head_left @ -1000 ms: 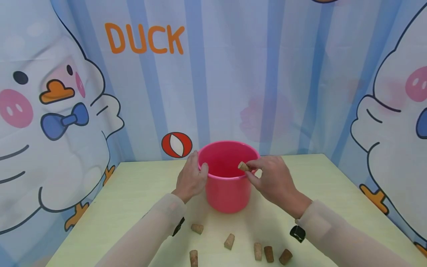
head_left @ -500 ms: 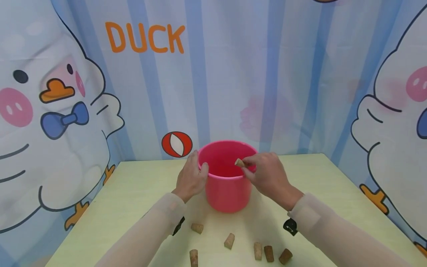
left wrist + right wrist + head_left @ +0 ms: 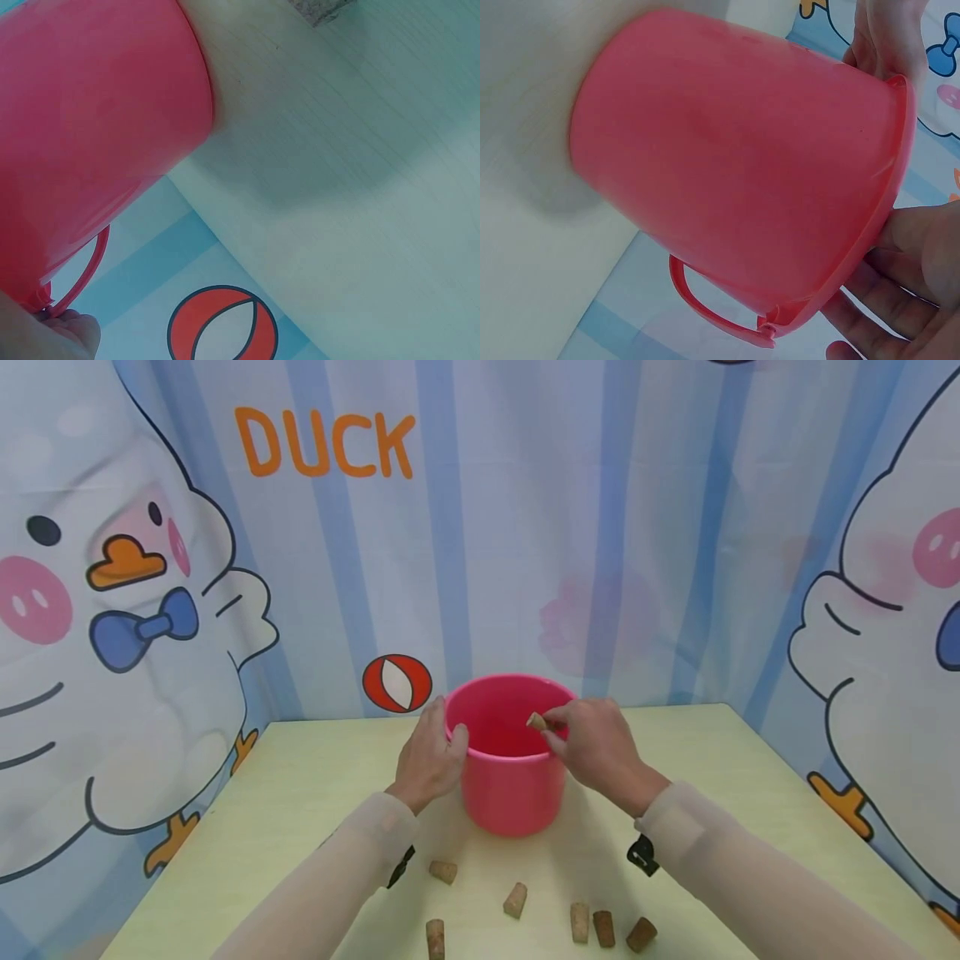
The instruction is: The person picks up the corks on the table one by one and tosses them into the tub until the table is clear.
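A pink plastic bucket [image 3: 513,797] stands upright on the table. My left hand [image 3: 430,758] holds it by the left side of its rim, the thumb at the near edge; the right wrist view also shows this hand [image 3: 891,37]. Over the right part of the bucket's mouth, my right hand [image 3: 603,747] pinches a cork [image 3: 537,722] between thumb and fingertips. In the right wrist view the rim hides the cork, while fingers [image 3: 889,296] show beside the rim. A bucket handle [image 3: 705,311] hangs at the bucket's far side there.
Several corks lie on the pale table [image 3: 322,793] in front of the bucket, among them a light cork [image 3: 515,901] and a dark cork [image 3: 641,934]. A cork [image 3: 443,872] lies near my left wrist. Behind the table hangs a blue striped curtain [image 3: 510,527] with printed ducks.
My right hand has moved slightly left and up with the cork, further over the bucket's mouth. My left hand and the bucket have stayed in place.
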Demonstrator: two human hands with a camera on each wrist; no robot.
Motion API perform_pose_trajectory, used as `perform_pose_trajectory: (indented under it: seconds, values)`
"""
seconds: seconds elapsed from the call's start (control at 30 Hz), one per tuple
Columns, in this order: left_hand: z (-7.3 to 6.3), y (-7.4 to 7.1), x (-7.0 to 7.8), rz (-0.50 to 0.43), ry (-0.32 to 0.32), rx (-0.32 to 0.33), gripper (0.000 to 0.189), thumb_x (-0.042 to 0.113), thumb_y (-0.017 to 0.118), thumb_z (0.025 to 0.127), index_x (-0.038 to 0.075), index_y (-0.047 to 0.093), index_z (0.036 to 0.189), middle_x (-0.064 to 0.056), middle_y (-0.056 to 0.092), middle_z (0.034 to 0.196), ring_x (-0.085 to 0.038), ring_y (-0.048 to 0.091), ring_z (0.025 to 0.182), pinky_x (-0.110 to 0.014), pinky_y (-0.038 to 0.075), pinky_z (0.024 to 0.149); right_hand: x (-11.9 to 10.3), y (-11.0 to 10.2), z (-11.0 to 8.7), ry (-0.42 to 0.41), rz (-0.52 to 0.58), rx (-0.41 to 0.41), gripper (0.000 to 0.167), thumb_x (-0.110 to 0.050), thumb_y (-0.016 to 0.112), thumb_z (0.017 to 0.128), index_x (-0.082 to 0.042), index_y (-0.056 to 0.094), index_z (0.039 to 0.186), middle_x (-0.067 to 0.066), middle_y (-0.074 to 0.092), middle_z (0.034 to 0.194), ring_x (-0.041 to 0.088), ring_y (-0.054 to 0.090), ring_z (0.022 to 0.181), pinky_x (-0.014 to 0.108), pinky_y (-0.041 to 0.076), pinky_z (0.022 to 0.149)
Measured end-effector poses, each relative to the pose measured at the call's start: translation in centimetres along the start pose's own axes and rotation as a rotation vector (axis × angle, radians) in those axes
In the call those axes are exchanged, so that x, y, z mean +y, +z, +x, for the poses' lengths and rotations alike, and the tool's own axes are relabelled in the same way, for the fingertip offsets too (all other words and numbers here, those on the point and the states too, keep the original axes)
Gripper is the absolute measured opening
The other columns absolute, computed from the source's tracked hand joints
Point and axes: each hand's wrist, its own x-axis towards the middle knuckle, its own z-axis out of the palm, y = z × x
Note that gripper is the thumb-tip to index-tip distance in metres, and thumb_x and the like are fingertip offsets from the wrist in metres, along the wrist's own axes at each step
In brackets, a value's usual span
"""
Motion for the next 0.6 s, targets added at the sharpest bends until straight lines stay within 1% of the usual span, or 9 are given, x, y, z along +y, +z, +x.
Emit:
perform_pose_trajectory:
  seconds: [0.13, 0.23, 0.33, 0.47, 0.53, 0.6]
  values:
    - [0.0, -0.1, 0.1, 0.003, -0.001, 0.001, 0.076, 0.036, 0.056, 0.1, 0.012, 0.022, 0.163, -0.006, 0.038, 0.159, -0.03, 0.045, 0.137, -0.049, 0.057, 0.095, -0.1, 0.1, 0.5, 0.018, -0.01, -0.042, 0.02, -0.025, 0.082, 0.088, -0.009, 0.083, 0.1, 0.002, 0.076, 0.079, 0.015, 0.065, 0.066, 0.033, 0.055, 0.069]
    - [-0.1, -0.1, 0.1, 0.011, 0.012, 0.004, 0.075, 0.035, 0.055, 0.1, 0.011, 0.022, 0.163, -0.008, 0.037, 0.159, -0.031, 0.045, 0.137, -0.05, 0.056, 0.096, -0.1, 0.1, 0.8, 0.025, -0.019, -0.082, 0.017, -0.025, 0.08, 0.09, -0.009, 0.083, 0.095, -0.002, 0.07, 0.069, 0.013, 0.059, 0.061, 0.032, 0.051, 0.066]
    - [-0.1, -0.2, 0.1, 0.015, 0.02, 0.005, 0.075, 0.034, 0.055, 0.1, 0.01, 0.021, 0.163, -0.009, 0.036, 0.16, -0.032, 0.044, 0.138, -0.051, 0.055, 0.097, -0.2, 0.1, 1.1, 0.036, -0.019, -0.129, 0.017, -0.025, 0.078, 0.092, -0.008, 0.083, 0.093, -0.004, 0.064, 0.063, 0.014, 0.055, 0.058, 0.03, 0.047, 0.061]
    - [-0.1, -0.2, 0.1, 0.007, 0.018, 0.003, 0.076, 0.034, 0.056, 0.1, 0.01, 0.021, 0.163, -0.009, 0.036, 0.161, -0.031, 0.043, 0.139, -0.051, 0.055, 0.098, -0.3, 0.0, 1.4, 0.076, -0.009, -0.185, 0.017, -0.024, 0.08, 0.09, -0.008, 0.082, 0.09, -0.003, 0.062, 0.063, 0.015, 0.055, 0.057, 0.027, 0.047, 0.058]
    - [-0.1, -0.1, 0.1, 0.003, 0.017, 0.002, 0.076, 0.033, 0.057, 0.1, 0.01, 0.021, 0.163, -0.008, 0.036, 0.16, -0.031, 0.044, 0.139, -0.051, 0.055, 0.097, -0.3, -0.1, 1.5, 0.103, -0.005, -0.215, 0.017, -0.025, 0.08, 0.089, -0.008, 0.081, 0.084, -0.002, 0.061, 0.061, 0.016, 0.055, 0.056, 0.027, 0.047, 0.057]
    - [0.0, -0.1, 0.1, 0.0, 0.023, 0.004, 0.075, 0.032, 0.057, 0.1, 0.01, 0.022, 0.162, -0.008, 0.037, 0.16, -0.031, 0.045, 0.138, -0.051, 0.055, 0.097, -0.3, -0.1, 1.6, 0.132, 0.004, -0.237, 0.017, -0.025, 0.081, 0.088, -0.008, 0.081, 0.086, -0.003, 0.062, 0.062, 0.016, 0.056, 0.056, 0.027, 0.049, 0.057]
